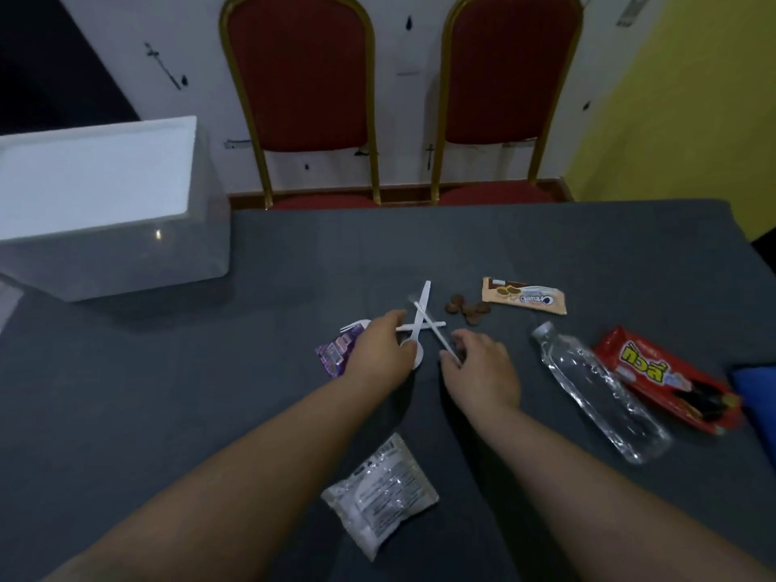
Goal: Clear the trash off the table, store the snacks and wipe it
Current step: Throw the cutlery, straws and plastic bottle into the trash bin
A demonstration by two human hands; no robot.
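White plastic cutlery [422,306] lies crossed in the middle of the grey table [210,371]. My left hand [384,348] grips a white spoon and fork from that pile, next to a purple wrapper [336,352]. My right hand [478,367] pinches the near end of a thin white utensil [436,336]. Brown cookie pieces [468,310] lie just beyond, by a beige cream-biscuit packet [525,298]. To the right lie a clear plastic bottle [600,388] and a red snack bag [667,380]. A crumpled clear wrapper [380,495] sits between my forearms.
A large translucent bin with a white lid [105,203] stands at the table's far left. Two red chairs with gold frames [302,98] stand behind the table against the wall. Something blue [756,386] shows at the right edge.
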